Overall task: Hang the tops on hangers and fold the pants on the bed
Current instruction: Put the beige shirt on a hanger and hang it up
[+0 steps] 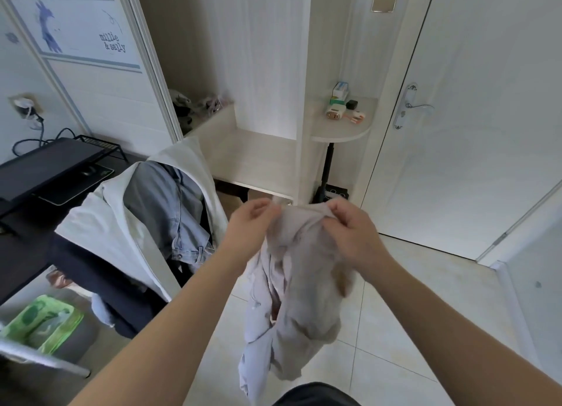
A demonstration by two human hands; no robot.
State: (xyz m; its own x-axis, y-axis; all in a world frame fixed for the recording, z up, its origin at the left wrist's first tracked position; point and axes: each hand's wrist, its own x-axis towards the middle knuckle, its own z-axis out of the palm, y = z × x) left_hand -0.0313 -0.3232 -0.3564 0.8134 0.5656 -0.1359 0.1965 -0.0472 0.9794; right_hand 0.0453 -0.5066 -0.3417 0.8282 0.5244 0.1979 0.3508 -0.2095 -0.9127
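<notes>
Bare forearms [182, 314] stretch forward. The left hand [249, 221] and right hand [349, 232] pinch the top edge of a pale garment [298, 299] in curled fingers, close together, and its bunched length hangs straight below the grip, above the tiled floor [425, 329]. I cannot tell whether it is a top or pants.

My judgement: slide the hands apart along that edge until the cloth drops flat and shows its shape.

Left of the grip, jeans [164, 198] and a white garment [100, 223] lie heaped. Beyond it is an open wardrobe [252, 156], and to its right a white door [456, 162].

White door [456, 177] right, pale tiled floor [410, 314], open wardrobe [252, 156], dark desk [24, 232] left.
</notes>
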